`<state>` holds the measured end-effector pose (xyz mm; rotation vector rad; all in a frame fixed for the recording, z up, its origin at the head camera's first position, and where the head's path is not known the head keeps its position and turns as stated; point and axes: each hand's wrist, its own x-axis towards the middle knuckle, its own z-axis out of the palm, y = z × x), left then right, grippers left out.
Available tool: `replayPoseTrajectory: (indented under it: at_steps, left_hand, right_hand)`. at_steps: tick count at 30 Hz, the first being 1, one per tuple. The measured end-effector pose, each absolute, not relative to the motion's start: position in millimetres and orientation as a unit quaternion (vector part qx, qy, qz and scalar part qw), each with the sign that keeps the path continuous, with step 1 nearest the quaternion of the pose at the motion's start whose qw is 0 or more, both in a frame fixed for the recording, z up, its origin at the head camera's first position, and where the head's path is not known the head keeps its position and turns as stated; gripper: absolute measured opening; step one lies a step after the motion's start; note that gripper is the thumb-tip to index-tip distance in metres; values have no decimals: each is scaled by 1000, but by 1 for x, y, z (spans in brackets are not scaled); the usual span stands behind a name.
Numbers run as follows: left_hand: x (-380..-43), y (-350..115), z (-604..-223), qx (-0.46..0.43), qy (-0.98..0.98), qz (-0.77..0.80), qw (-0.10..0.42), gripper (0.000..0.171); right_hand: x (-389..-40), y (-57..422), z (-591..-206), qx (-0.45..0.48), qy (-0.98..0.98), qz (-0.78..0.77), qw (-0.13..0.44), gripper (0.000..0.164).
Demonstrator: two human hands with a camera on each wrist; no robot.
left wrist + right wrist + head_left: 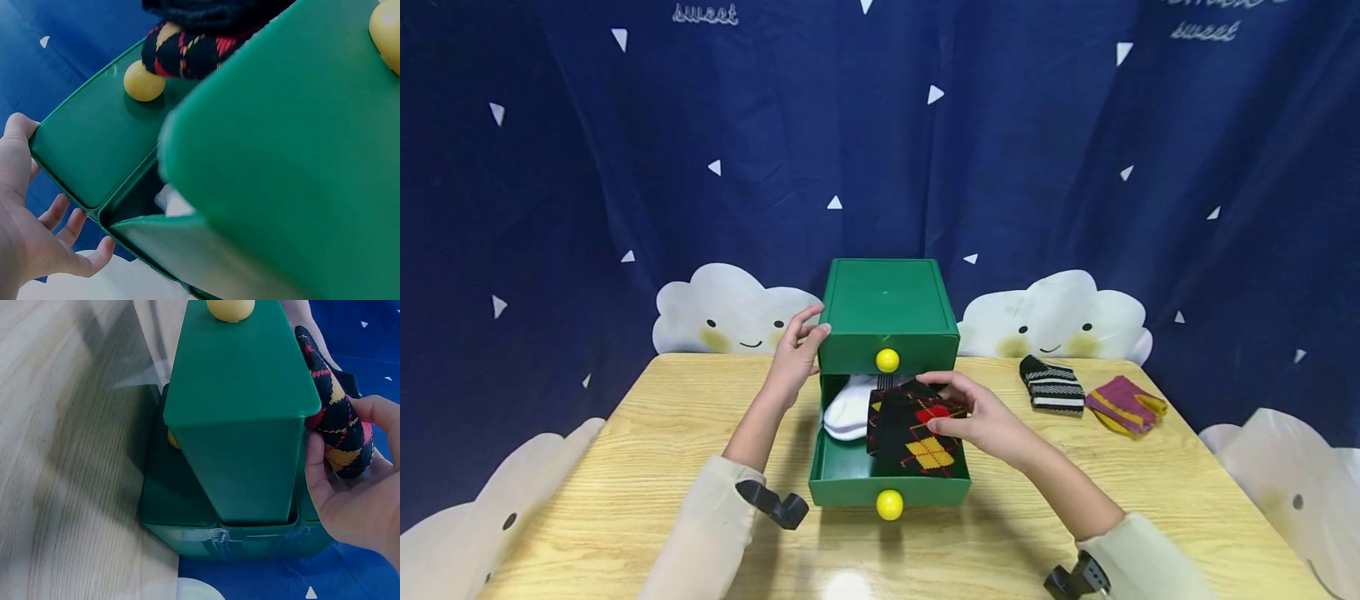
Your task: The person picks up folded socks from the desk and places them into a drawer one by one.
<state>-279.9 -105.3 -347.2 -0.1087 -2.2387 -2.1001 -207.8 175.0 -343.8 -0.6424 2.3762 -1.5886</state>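
A green drawer cabinet [883, 296] with yellow knobs stands on the table, and one lower drawer [842, 492] is pulled out. My right hand [988, 421] holds a folded black argyle sock [904, 423] between thumb and fingers, over the right part of this drawer. Red and yellow diamonds mark the sock [340, 419], seen edge-on in the right wrist view. White socks [848, 410] lie at the drawer's left side. My left hand [795, 354] rests at the cabinet's left front edge; in the left wrist view its fingers [72, 226] are spread along the side.
Right of the cabinet lie a black-and-white striped sock [1052, 386] and a purple-and-yellow sock [1126, 405] on the wooden table [647, 467]. A dark blue curtain [880, 125] with white triangles and clouds hangs behind. The open drawer projects toward me.
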Motion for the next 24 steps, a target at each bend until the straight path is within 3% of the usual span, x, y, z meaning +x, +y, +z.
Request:
replayPoseTrajectory:
  at_steps: [14, 24]
  left_hand:
    - [-280, -106, -348, -33, -725, -687, 35, 44]
    - [-282, -106, -348, -36, -720, -692, 32, 44]
  right_hand:
    - [-216, 160, -349, -304, 835, -425, 174, 52]
    - [-213, 144, -345, -306, 924, -209, 91, 49]
